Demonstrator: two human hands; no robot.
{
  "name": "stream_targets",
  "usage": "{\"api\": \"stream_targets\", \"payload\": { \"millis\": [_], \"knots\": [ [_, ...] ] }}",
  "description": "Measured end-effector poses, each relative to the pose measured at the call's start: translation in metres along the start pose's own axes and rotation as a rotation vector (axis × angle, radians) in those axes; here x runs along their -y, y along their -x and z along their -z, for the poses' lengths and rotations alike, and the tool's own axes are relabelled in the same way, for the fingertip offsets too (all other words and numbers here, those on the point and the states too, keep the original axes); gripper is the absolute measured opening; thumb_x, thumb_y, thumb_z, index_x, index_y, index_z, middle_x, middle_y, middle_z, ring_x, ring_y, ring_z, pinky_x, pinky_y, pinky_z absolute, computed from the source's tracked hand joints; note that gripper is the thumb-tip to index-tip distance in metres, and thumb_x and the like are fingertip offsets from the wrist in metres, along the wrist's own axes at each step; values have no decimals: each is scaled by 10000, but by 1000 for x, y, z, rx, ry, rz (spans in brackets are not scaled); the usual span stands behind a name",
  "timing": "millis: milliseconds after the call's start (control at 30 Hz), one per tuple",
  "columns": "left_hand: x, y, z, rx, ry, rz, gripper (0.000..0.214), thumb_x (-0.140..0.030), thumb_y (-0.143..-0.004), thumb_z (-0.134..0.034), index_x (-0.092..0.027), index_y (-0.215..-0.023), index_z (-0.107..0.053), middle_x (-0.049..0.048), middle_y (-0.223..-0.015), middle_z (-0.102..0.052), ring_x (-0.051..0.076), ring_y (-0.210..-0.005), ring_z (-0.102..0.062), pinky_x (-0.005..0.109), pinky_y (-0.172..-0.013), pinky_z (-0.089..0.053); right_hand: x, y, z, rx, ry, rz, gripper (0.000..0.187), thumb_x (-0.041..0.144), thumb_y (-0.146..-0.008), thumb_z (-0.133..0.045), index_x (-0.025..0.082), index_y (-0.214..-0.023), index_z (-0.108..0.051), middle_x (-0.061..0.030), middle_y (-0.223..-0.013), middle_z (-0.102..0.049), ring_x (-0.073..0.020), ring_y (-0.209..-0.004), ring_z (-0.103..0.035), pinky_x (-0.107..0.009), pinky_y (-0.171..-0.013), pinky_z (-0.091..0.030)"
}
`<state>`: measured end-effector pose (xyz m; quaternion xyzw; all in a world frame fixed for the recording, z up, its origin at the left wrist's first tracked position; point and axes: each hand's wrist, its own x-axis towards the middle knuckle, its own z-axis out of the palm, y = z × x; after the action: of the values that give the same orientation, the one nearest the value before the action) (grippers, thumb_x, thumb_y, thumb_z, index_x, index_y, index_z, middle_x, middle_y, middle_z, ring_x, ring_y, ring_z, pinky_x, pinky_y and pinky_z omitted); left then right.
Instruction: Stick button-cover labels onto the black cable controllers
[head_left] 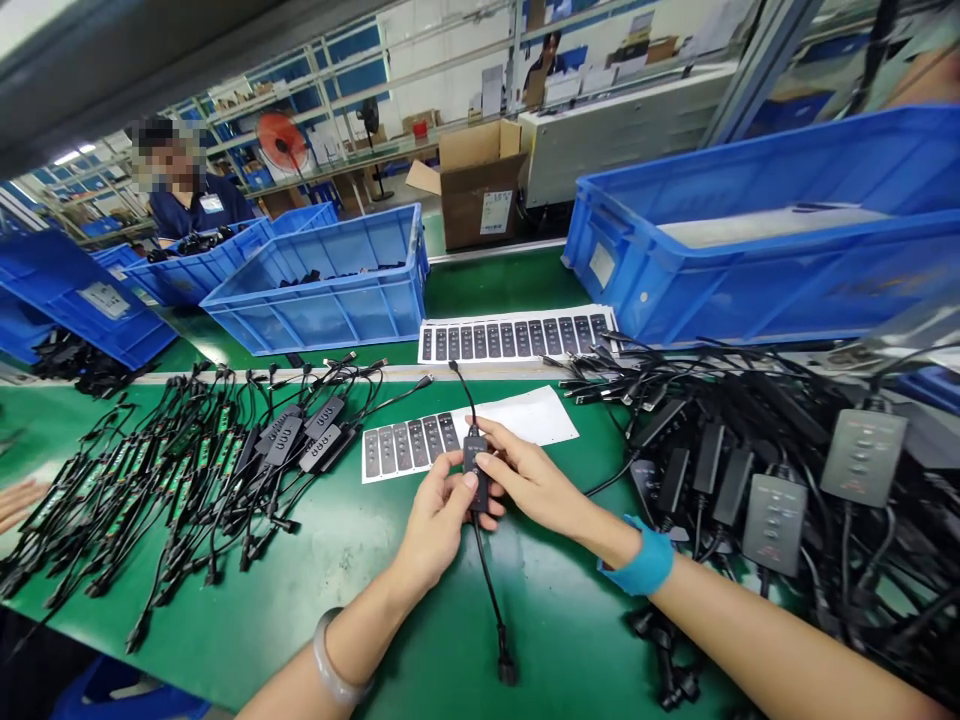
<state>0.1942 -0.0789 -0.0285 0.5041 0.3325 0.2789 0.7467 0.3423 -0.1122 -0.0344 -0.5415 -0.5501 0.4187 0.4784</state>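
Observation:
A small black inline cable controller (475, 462) with a row of buttons is held over the middle of the bench. My left hand (433, 525) grips it from the left and below, its thumb on the lower face. From the right, my right hand (534, 482) also closes on the controller, fingers at its upper end and face. One cable (491, 590) runs down from it to a black connector, and another leads up. Just behind lies a label sheet (536, 415), with several dark button labels at its left and bare white backing at its right.
A fuller label sheet (517, 338) lies farther back. Black cables with green circuit boards (187, 450) spread at left; finished-looking controllers (776, 522) pile up at right. Blue bins (322, 310) line the back. Another person's hand (21, 500) shows at the left edge; a co-worker (196, 205) is beyond.

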Motion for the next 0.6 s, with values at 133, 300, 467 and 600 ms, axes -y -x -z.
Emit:
{"api": "stream_targets", "payload": {
  "millis": [133, 300, 467, 600],
  "knots": [
    [7, -1, 0, -3, -108, -53, 414, -537, -859, -563, -185, -1029, -426, -38, -668, -588, 107, -546, -585, 240, -534, -519, 3, 3, -6, 23, -23, -12, 357, 283, -928, -437, 208, -1273, -385, -21, -939, -600, -72, -456, -561, -218, -455, -470],
    [10, -5, 2, 25, -115, -28, 442, -556, -815, -607, -196, -970, -403, -39, -665, -601, 103, -521, -583, 233, -514, -518, 6, 3, -11, -73, 58, -34, 282, 230, -890, -458, 192, -1165, -404, 8, -803, -619, -93, -437, -558, -207, -420, -424],
    [-6, -4, 3, 54, -171, -25, 421, -484, -860, -577, -166, -1114, -467, 59, -850, -697, 163, -764, -680, 298, -716, -554, 25, 0, 4, -111, 213, 88, 284, 185, -868, -493, 159, -1151, -503, -22, -795, -675, -128, -566, -581, -233, -517, -435],
    [-26, -1, 18, 105, -612, -225, 320, -362, -872, -574, -169, -1127, -586, 116, -1097, -684, 221, -990, -648, 364, -857, -524, 49, 14, 65, -294, 249, 102, 328, 156, -825, -450, 159, -1136, -554, -27, -742, -660, -163, -624, -624, -280, -595, -497]
  ]
}}
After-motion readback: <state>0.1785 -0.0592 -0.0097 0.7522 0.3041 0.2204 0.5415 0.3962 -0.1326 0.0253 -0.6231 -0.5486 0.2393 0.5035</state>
